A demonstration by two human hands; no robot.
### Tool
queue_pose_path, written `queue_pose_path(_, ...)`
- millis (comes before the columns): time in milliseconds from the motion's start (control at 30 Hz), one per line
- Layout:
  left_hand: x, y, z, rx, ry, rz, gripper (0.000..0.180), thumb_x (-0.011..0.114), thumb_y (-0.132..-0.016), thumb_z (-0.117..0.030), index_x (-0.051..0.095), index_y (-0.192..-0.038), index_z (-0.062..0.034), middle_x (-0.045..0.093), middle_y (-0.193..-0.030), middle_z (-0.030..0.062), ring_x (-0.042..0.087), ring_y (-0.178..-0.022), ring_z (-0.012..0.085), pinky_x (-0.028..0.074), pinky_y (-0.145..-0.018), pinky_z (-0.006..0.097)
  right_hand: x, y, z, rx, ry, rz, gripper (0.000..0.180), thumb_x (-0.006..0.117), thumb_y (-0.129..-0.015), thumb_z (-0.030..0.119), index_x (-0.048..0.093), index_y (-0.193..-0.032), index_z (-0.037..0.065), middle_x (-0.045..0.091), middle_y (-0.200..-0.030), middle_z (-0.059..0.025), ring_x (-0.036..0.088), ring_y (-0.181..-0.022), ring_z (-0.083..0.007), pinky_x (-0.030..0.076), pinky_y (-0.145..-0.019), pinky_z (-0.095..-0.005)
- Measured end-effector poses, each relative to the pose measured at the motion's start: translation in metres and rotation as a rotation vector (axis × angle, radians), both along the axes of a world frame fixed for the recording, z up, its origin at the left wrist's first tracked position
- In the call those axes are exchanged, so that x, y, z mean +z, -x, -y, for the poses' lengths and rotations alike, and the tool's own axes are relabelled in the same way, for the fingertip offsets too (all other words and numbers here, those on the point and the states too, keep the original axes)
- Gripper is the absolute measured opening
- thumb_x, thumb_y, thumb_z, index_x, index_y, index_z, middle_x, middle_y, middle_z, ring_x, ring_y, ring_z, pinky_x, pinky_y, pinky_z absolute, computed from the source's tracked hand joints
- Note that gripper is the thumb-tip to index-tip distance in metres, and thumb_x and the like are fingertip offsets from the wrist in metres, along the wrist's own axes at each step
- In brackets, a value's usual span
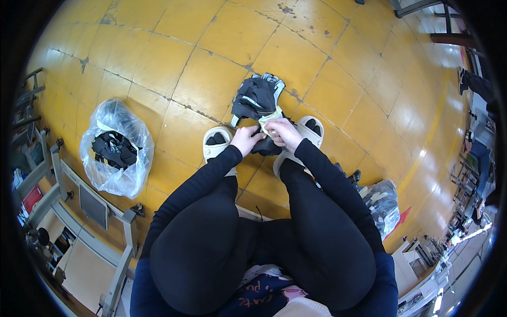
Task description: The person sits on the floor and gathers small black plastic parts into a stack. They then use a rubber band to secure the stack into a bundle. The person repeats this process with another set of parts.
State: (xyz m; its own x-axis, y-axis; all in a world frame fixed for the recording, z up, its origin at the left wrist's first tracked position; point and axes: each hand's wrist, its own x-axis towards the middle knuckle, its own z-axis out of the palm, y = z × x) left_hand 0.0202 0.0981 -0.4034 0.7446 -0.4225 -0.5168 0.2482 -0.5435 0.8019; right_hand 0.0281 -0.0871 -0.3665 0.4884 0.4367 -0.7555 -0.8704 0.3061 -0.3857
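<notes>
Yellow tiled floor (222, 37), cracked & scuffed, fills most of the view. Person sits w/ legs in black trousers (211, 238), feet in pale sandals (216, 143) planted on the tiles.

Left of the legs: grey metal frame (84, 206), bench-like, edge-on.

Containers: big clear plastic bag (113, 150) on the floor to the person's left, mouth open, w/ a dark bundle of black gloves (113, 149) lying inside, approx. in its upper half. Well apart from both hands. A second, smaller clear bag (383, 203) sits by the right leg, holding light & dark fabric pieces; can't tell exactly what kind.

Between the feet & just beyond: pile of black-and-grey gloves (257, 98) on the floor, touching the hands' work area.

Right hand (282, 133) closed round a pale green glove (270, 117), fingers curled over it, pinching the fabric. Left hand (246, 138) also closed, fingers bent, gripping dark fabric right beside the green piece; hands touch each other. Green glove sits at the near edge of the pile, between the sandals.
</notes>
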Motion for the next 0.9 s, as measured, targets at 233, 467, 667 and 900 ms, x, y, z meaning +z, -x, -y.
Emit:
queue_pose_path(233,-0.003,0.005,-0.004,0.041,-0.033,0.018,0.031,0.067,-0.083,-0.028,0.06,-0.087,0.0025,0.061,-0.068,0.0182,0.062,-0.061,0.0263,0.046,-0.059,0.037,-0.007,0.009,0.005,-0.066,-0.129,-0.051,0.012,0.049,-0.088,0.015,0.046,-0.077,0.014,0.029,-0.054,0.0083,0.022,-0.039,-0.0034,0.018,-0.037,-0.0214)
queue_pose_path(467,0.019,0.014,0.0,0.205,-0.15,0.253,0.055,0.075,-0.077,-0.028,0.045,-0.115,-0.0019,0.06,-0.099,0.0167,0.063,-0.081,0.031,0.049,-0.07,0.038,-0.009,0.013,0.006,-0.115,-0.169,-0.051,0.009,0.05,-0.089,0.016,0.046,-0.081,0.013,0.027,-0.054,0.0081,0.023,-0.039,-0.0042,0.02,-0.038,-0.0217)
queue_pose_path(667,0.034,-0.002,0.001,0.021,-0.062,0.524,0.052,0.075,-0.074,-0.016,0.048,-0.117,-0.0044,0.052,-0.095,0.0123,0.057,-0.088,0.0286,0.048,-0.077,0.037,-0.009,0.016,0.005,-0.135,-0.171,-0.019,0.016,0.052,-0.091,0.022,0.047,-0.08,0.012,0.027,-0.053,0.0074,0.024,-0.038,-0.0045,0.021,-0.038,-0.0219)
queue_pose_path(900,0.023,-0.015,0.005,0.025,0.048,0.375,0.044,0.073,-0.072,-0.008,0.055,-0.112,-0.0097,0.048,-0.095,0.0095,0.055,-0.089,0.0264,0.046,-0.078,0.035,-0.005,0.017,0.007,-0.198,-0.167,-0.098,0.023,0.054,-0.093,0.028,0.05,-0.078,0.011,0.035,-0.054,0.0055,0.025,-0.037,-0.0049,0.021,-0.036,-0.0218)
